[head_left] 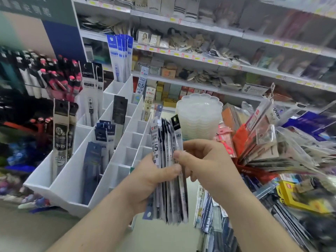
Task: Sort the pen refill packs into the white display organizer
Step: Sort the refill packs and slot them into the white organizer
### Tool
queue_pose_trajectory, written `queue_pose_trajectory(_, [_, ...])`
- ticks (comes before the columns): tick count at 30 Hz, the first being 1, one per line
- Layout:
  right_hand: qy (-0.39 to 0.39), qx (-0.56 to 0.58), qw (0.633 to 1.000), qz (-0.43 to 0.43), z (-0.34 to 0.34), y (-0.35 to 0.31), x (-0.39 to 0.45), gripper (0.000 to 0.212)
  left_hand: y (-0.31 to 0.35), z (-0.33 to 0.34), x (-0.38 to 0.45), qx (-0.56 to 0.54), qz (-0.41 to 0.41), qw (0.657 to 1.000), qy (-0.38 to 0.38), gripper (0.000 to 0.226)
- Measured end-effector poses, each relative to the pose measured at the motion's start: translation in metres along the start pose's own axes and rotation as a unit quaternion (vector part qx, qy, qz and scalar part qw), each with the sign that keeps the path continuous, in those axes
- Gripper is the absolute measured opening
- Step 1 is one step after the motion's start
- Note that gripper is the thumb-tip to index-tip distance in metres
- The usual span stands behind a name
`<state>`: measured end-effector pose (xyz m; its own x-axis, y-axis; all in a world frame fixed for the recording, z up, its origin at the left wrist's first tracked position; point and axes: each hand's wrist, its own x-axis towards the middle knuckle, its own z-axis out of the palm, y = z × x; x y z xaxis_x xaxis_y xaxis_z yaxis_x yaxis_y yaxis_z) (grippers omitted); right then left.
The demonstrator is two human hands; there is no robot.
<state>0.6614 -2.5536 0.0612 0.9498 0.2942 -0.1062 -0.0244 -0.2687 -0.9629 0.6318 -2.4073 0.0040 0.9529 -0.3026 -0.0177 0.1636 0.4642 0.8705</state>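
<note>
My left hand (145, 180) grips a thick upright stack of pen refill packs (167, 197) in the middle of the view. My right hand (205, 164) pinches the right side of the same stack near its middle, thumb on the front. The white display organizer (72, 179) slopes up to the left of the stack. Several of its slots hold refill packs: black-and-white ones (61, 135) at the left, dark blue ones (101, 150) in the middle, bright blue ones (121, 57) at the back. Many slots on its right side stand empty.
A stack of clear scalloped plastic cups (199, 117) stands just behind my hands. A heap of packaged stationery (272, 148) fills the right side, with a yellow box (298, 197). Pens with pink caps (61, 77) stand at the left. Shelves of goods (200, 57) run behind.
</note>
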Motion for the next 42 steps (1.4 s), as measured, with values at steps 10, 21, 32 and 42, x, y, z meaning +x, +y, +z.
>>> queue_pose_trajectory(10, [0.054, -0.054, 0.997, -0.022, 0.021, 0.003, -0.005, 0.005, 0.014, -0.002, 0.000, 0.132, -0.015, 0.989, 0.059, 0.046])
queue_pose_trajectory(21, [0.033, 0.015, 0.999, -0.029, 0.017, 0.003, -0.001, 0.010, 0.014, -0.018, -0.005, 0.061, -0.037, 0.996, 0.045, 0.060])
queue_pose_trajectory(32, [0.036, 0.121, 0.992, 0.018, -0.004, 0.010, 0.028, 0.035, 0.013, 0.002, 0.020, 0.044, -0.050, 0.987, 0.149, 0.049])
queue_pose_trajectory(42, [0.066, 0.177, 0.974, 0.123, -0.011, -0.005, 0.047, 0.023, 0.027, 0.005, 0.017, 0.098, -0.061, 0.956, 0.271, 0.036])
